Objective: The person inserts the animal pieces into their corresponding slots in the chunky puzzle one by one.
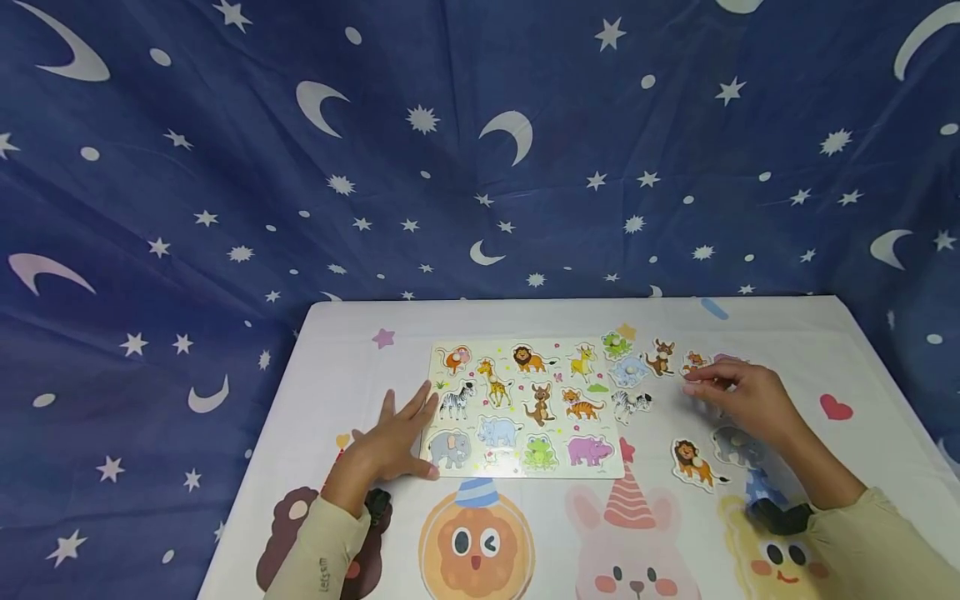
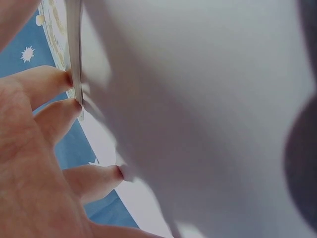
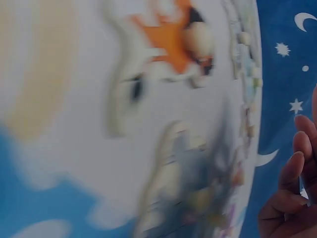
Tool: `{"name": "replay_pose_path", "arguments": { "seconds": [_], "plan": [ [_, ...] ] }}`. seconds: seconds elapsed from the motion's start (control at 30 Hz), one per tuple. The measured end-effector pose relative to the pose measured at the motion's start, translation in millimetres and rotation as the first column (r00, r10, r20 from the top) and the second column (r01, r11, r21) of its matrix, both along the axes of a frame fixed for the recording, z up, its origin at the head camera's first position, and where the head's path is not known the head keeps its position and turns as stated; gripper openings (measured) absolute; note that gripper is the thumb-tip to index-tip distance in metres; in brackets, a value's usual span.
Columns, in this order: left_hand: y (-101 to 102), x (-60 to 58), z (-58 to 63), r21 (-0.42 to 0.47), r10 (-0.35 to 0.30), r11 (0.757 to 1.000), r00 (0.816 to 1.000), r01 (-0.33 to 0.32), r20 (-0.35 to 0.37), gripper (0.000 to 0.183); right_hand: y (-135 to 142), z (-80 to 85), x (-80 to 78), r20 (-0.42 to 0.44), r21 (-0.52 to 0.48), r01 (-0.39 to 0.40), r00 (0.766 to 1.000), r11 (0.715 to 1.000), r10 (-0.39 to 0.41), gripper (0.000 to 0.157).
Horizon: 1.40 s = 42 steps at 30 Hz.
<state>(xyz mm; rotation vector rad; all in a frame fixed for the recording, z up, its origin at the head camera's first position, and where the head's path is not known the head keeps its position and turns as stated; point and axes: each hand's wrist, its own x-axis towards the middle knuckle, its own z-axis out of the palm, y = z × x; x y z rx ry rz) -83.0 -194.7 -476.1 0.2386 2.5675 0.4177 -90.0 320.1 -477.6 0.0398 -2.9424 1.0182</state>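
Observation:
An animal puzzle board (image 1: 561,469) lies on the table. My left hand (image 1: 393,439) rests at its left edge with the fingers spread. Two fingertips touch the side of the board (image 2: 74,44) in the left wrist view, and another is on the cloth. Over the loose pieces at the right, my right hand (image 1: 742,398) hovers with loosely bent fingers and no piece showing in it. Its fingertips are close to the tiger piece (image 1: 694,361), right of the kangaroo piece (image 1: 662,358). Below the hand lie the lion piece (image 1: 692,463) and the elephant piece (image 1: 737,447).
Between board and right hand are the frog piece (image 1: 617,344), a blue rhino piece (image 1: 628,371) and the zebra piece (image 1: 631,406). Some pieces are partly hidden behind the right hand. A starry blue curtain (image 1: 420,217) hangs behind the white patterned tablecloth (image 1: 360,367).

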Motion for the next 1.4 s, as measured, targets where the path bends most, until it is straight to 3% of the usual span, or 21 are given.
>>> {"name": "replay_pose_path", "arguments": {
  "seconds": [0.17,0.47,0.93,1.4],
  "plan": [
    [0,0.4,0.4,0.001,-0.002,1.0,1.0,0.002,0.004,0.118,8,-12.4,18.1,0.053,0.015,-0.005,0.999,1.0,0.004,0.036],
    [0,-0.5,0.3,-0.007,-0.001,1.0,1.0,0.001,-0.005,0.119,12,-25.5,38.2,0.073,0.027,-0.08,0.994,0.996,0.077,0.021],
    [-1,-0.5,-2.4,-0.001,-0.011,1.0,1.0,0.011,-0.01,0.119,15,-41.3,48.9,0.06,0.013,-0.24,0.969,0.971,0.239,0.026],
    [1,-0.1,-1.7,-0.001,0.003,1.0,1.0,-0.003,-0.019,0.12,14,-44.5,49.3,0.072,0.031,-0.234,0.97,0.972,0.231,0.028]
  ]
}}
